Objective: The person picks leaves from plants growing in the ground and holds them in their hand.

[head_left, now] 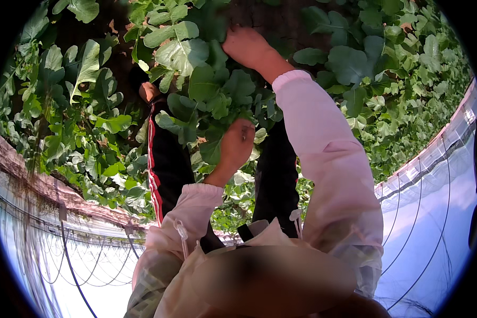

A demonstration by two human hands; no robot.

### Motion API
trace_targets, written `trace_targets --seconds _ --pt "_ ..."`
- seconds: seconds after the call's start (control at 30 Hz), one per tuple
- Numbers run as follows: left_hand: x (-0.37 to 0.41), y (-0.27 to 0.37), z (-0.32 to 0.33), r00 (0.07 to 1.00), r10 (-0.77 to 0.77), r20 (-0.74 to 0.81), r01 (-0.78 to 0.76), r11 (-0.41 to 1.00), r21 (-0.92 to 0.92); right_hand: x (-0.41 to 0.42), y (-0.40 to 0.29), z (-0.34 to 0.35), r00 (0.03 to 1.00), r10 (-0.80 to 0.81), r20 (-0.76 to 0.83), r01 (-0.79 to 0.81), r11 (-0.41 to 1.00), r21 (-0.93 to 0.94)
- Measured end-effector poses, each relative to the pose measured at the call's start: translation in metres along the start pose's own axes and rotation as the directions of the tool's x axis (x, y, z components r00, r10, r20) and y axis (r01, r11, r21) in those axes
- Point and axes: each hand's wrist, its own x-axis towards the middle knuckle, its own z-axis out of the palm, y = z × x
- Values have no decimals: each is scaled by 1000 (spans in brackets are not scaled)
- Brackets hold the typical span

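Note:
My left hand is curled between my legs, with lobed green leaves fanning out just beyond its fingers. It appears closed around the stems of these leafy plants, though the leaves cover the grip. Farther out, my right hand reaches down to dark soil at the edge of the same foliage. Its fingertips point away and are hidden, so whether they hold anything does not show. Broad leaves grow to the right of the right wrist.
Dense rows of leafy plants spread on both sides. My foot and black trouser leg stand among them at left. Thin curved hoops and a plastic-sheeted edge border the field at the rim.

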Motion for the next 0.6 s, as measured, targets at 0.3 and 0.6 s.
trace_targets --seconds 0.3,0.6 --pt "5 8 -5 1000 -7 -27 5 999 -40 -7 5 6 1000 -12 -23 13 1000 18" --pt "7 25 -12 1000 7 -30 -11 994 -110 53 117 70 791 601 -110 -554 781 288"
